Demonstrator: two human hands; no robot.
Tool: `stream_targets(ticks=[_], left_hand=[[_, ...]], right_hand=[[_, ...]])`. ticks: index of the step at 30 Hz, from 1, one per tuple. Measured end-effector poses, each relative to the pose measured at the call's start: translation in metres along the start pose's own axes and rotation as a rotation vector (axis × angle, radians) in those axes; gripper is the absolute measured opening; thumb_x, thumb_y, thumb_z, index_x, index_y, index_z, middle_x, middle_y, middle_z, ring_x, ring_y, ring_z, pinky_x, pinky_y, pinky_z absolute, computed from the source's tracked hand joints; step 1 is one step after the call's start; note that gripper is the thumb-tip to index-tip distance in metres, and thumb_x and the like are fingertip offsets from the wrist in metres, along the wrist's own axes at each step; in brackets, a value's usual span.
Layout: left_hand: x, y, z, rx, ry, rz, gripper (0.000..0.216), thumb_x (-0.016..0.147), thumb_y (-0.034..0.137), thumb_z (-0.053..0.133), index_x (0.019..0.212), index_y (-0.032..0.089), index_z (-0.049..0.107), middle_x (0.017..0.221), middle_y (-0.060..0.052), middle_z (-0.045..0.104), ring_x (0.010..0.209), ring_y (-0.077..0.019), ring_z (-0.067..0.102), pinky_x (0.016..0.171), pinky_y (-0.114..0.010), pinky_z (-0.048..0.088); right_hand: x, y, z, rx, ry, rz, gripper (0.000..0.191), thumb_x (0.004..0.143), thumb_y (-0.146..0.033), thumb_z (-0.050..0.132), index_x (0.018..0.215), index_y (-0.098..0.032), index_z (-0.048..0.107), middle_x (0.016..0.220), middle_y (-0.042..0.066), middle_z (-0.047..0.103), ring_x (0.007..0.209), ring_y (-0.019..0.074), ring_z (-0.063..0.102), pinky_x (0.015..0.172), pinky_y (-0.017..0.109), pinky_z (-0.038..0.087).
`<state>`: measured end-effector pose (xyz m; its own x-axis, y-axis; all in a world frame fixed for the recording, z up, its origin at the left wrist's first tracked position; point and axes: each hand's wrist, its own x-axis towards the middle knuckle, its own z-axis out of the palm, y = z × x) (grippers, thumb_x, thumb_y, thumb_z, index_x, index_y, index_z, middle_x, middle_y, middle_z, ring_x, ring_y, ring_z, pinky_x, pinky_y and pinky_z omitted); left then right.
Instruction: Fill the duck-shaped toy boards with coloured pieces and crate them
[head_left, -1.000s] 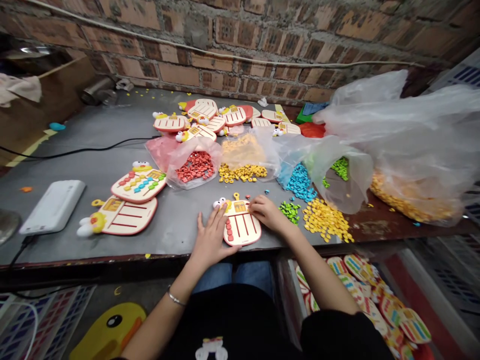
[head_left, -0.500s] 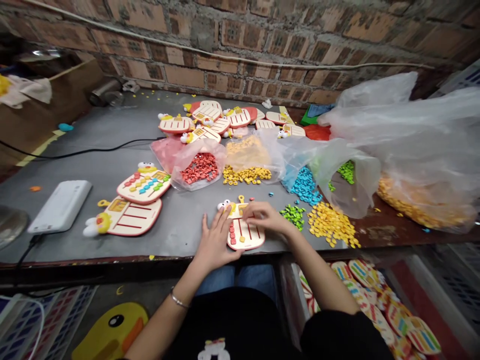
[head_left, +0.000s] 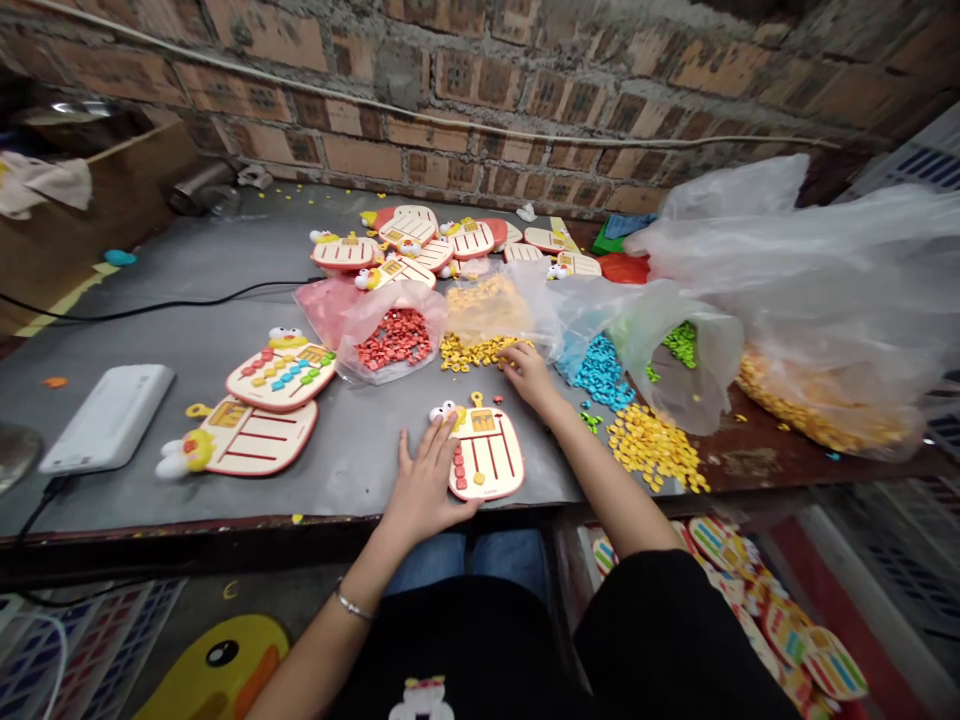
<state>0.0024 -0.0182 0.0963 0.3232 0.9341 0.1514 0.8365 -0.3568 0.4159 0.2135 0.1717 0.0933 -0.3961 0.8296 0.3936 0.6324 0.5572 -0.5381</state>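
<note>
A duck-shaped toy abacus board [head_left: 489,458] lies near the table's front edge, with red beads in its left slot and one yellow bead lower down. My left hand [head_left: 425,488] rests flat on the table and steadies the board's left edge, fingers stretched out. My right hand [head_left: 527,372] reaches out to the pile of yellow beads [head_left: 478,350] beyond the board. Its fingers are curled at the pile's right end; whether they grip a bead is hidden.
Bags of red beads [head_left: 394,338], blue beads [head_left: 598,368], green beads [head_left: 681,341] and a loose yellow pile [head_left: 655,446] lie behind and right. Two boards [head_left: 259,410] lie left, beside a white device [head_left: 109,415]. More boards [head_left: 420,245] sit near the brick wall.
My right hand has left the board's top and moved forward to the yellow bead pile. My left hand stays on the board's left edge.
</note>
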Motion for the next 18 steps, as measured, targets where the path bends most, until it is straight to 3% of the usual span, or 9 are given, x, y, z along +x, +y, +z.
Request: stream_targets(ticks=[2, 5, 9, 13, 18], left_hand=[[0.0, 0.0, 0.002, -0.001, 0.006, -0.002, 0.075, 0.07, 0.049, 0.065, 0.134, 0.019, 0.04, 0.155, -0.016, 0.025, 0.143, -0.0338, 0.02, 0.112, -0.063, 0.003], [0.0, -0.001, 0.003, 0.004, 0.022, 0.002, 0.075, 0.07, 0.049, 0.064, 0.135, 0.018, 0.04, 0.154, -0.016, 0.025, 0.143, -0.0342, 0.021, 0.112, -0.063, 0.002], [-0.001, -0.001, 0.004, 0.007, 0.013, 0.014, 0.074, 0.072, 0.048, 0.063, 0.135, 0.018, 0.039, 0.155, -0.016, 0.024, 0.143, -0.0332, 0.02, 0.112, -0.063, 0.001], [-0.001, 0.0, 0.003, 0.014, 0.0, 0.015, 0.075, 0.073, 0.048, 0.062, 0.136, 0.018, 0.036, 0.155, -0.016, 0.022, 0.144, -0.0321, 0.019, 0.112, -0.064, 0.0], [-0.001, 0.0, 0.003, 0.013, -0.001, 0.008, 0.081, 0.071, 0.048, 0.063, 0.14, 0.017, 0.033, 0.155, -0.016, 0.023, 0.143, -0.0327, 0.019, 0.112, -0.063, 0.003]], right_hand=[[-0.019, -0.006, -0.013, 0.159, 0.043, 0.011, 0.015, 0.086, -0.016, 0.054, 0.093, -0.019, 0.067, 0.096, 0.007, 0.058, 0.09, 0.0194, 0.059, 0.074, 0.032, 0.052], [-0.048, -0.024, -0.028, 0.259, -0.031, -0.016, 0.014, 0.089, -0.023, 0.056, 0.095, -0.02, 0.068, 0.098, 0.007, 0.059, 0.089, 0.0186, 0.06, 0.07, 0.03, 0.053], [-0.065, -0.046, -0.026, 0.049, -0.213, -0.128, 0.014, 0.09, -0.02, 0.056, 0.096, -0.019, 0.068, 0.094, 0.008, 0.064, 0.087, 0.02, 0.058, 0.079, 0.034, 0.049], [-0.064, -0.056, -0.016, -0.2, -0.262, -0.163, 0.014, 0.089, -0.013, 0.054, 0.087, -0.015, 0.068, 0.087, 0.011, 0.064, 0.083, 0.0221, 0.054, 0.074, 0.034, 0.046], [-0.075, -0.058, -0.024, -0.073, -0.323, -0.206, 0.015, 0.09, -0.012, 0.051, 0.089, -0.016, 0.066, 0.082, 0.009, 0.063, 0.079, 0.0201, 0.054, 0.071, 0.031, 0.045]])
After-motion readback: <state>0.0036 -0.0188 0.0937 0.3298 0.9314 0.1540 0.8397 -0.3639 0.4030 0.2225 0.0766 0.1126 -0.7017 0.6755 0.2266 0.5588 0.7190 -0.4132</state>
